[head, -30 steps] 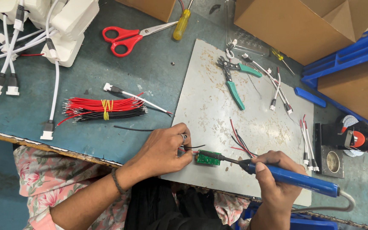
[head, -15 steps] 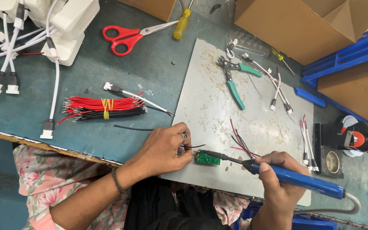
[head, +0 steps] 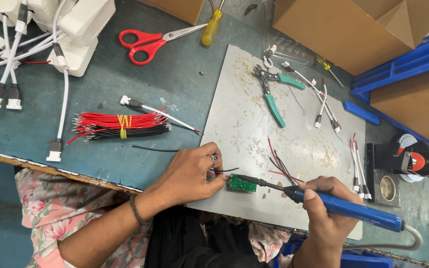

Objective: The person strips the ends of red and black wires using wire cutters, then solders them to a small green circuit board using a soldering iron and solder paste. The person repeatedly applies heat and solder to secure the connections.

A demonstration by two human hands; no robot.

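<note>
Fingertips (head: 218,179) of left hand (head: 189,173) pinch thin red and black wires against small green circuit board (head: 242,183), pressing it onto grey work mat (head: 254,124) near the front edge. Right hand (head: 326,208) closed in fist around blue soldering iron (head: 346,208), tip touching board's right end. Board looks light, stiff, fragile; best held by its edges. Wires soft, floppy. Red-black wire bundle (head: 120,125) lies well left; green pliers (head: 274,94) lie further back.

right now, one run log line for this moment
left hand: pinching wires at green circuit board | right hand: holding blue soldering iron, tip at board | surface: grey mat
</note>
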